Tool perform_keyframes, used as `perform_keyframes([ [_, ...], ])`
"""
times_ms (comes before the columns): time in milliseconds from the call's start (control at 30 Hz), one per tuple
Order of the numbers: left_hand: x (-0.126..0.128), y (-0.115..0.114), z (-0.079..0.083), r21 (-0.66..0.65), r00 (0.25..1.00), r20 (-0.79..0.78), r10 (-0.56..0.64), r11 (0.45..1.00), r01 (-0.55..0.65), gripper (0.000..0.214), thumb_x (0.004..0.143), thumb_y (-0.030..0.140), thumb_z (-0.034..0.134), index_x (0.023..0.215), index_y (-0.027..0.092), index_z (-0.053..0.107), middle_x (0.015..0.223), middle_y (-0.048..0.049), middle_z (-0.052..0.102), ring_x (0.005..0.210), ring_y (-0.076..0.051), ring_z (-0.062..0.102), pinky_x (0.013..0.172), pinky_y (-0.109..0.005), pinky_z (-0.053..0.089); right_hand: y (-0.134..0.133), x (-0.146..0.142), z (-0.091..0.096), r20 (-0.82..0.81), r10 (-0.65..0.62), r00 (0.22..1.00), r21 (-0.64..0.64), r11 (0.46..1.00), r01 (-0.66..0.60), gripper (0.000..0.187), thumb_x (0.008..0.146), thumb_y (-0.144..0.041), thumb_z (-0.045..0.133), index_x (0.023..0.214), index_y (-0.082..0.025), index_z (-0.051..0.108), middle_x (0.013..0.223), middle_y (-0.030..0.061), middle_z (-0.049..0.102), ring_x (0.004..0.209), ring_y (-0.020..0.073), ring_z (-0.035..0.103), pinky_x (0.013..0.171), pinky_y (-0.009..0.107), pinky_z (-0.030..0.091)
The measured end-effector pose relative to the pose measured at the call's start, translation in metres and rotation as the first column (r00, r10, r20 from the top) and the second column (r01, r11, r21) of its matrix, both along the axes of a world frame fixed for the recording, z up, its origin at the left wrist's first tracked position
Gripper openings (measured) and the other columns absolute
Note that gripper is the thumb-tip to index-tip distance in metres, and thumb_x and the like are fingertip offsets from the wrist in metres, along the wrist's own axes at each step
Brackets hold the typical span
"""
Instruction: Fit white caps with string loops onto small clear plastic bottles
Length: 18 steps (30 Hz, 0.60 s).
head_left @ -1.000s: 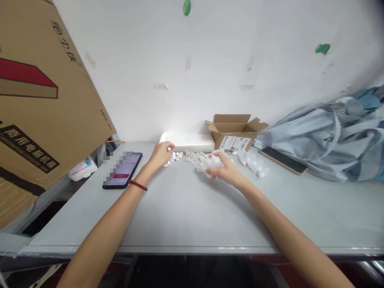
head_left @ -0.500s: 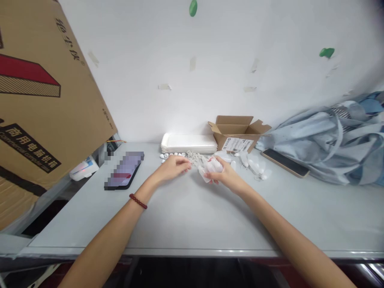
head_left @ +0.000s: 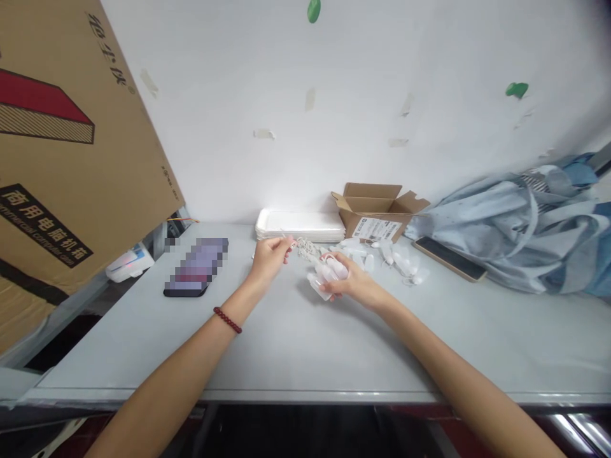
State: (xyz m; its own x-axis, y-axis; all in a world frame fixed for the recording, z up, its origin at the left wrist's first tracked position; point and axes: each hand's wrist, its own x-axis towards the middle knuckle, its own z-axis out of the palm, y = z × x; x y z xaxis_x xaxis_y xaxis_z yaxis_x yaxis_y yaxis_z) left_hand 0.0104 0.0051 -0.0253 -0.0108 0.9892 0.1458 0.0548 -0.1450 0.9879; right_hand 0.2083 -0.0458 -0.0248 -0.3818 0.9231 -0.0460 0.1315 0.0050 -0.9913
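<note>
Gripping white plastic pieces [head_left: 323, 280], the right hand [head_left: 356, 284] nears a blurry label [head_left: 377, 229].

1. Phone screen [head_left: 195, 267]: pixelated; content unreadable.
2. White cord [head_left: 305, 249] at the left hand [head_left: 270, 257]: too fine to trace; its ends cannot be distinguished.
3. Translucent plastic pieces [head_left: 317, 286]: partly hidden by the right hand [head_left: 356, 283]; quantity cannot be determined.
4. Carton label [head_left: 377, 229]: text too small to read.
5. Cardboard sheet [head_left: 48, 159] and blue cloth [head_left: 548, 229]: cut off by the frame edges.
</note>
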Motion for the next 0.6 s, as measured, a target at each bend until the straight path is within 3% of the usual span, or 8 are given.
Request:
perform_keyframes([
  [100, -0.004, 0.0, 0.002, -0.11, 0.987, 0.046, -0.157, 0.981, 0.161, 0.027, 0.069, 0.039, 0.067, 0.067, 0.012, 0.064, 0.064, -0.0001, 0.053, 0.056, -0.009, 0.047, 0.05, -0.021, 0.038, -0.001, -0.003, 0.002, -0.011, -0.017, 1.0, -0.003, 1.0, 0.017, 0.059, 0.064, -0.027, 0.073, 0.112, -0.022, 0.039, 0.068, -0.0038, 0.059, 0.055, 0.0165, 0.055, 0.05, 0.026, 0.037],
  [233, 0.007, -0.01, 0.0, -0.291, 0.92, 0.055, -0.388, 0.875, 0.387, 0.024, 0.066, 0.035, 0.07, 0.069, 0.012, 0.066, 0.063, -0.0018, 0.056, 0.056, -0.01, 0.05, 0.051, -0.023, 0.038, 0.0, -0.003, 0.001, -0.046, -0.055, 0.997, 0.0, 0.999, 0.055, 0.062, 0.064, -0.028, 0.074, 0.113, -0.022, 0.037, 0.069, -0.0035, 0.06, 0.055, 0.0168, 0.055, 0.049, 0.026, 0.037],
  [433, 0.014, -0.018, -0.001, -0.185, 0.848, 0.24, -0.473, 0.835, 0.518, 0.021, 0.072, 0.031, 0.068, 0.081, 0.012, 0.07, 0.08, -0.0062, 0.065, 0.073, -0.014, 0.058, 0.068, -0.027, 0.043, 0.002, -0.001, -0.001, -0.081, -0.003, 0.997, -0.014, 1.0, 0.002, 0.056, 0.065, -0.026, 0.074, 0.108, -0.022, 0.039, 0.076, -0.0014, 0.062, 0.054, 0.0162, 0.056, 0.047, 0.026, 0.038],
  [600, 0.011, -0.018, 0.004, -0.139, 0.815, 0.158, -0.558, 0.804, 0.578, 0.026, 0.074, 0.035, 0.068, 0.085, 0.012, 0.071, 0.081, -0.008, 0.068, 0.073, -0.016, 0.059, 0.07, -0.03, 0.043, 0.001, -0.002, -0.003, -0.07, 0.044, 0.997, -0.028, 0.999, -0.046, 0.055, 0.067, -0.025, 0.074, 0.11, -0.022, 0.04, 0.077, -0.0005, 0.064, 0.055, 0.0164, 0.057, 0.047, 0.025, 0.039],
])
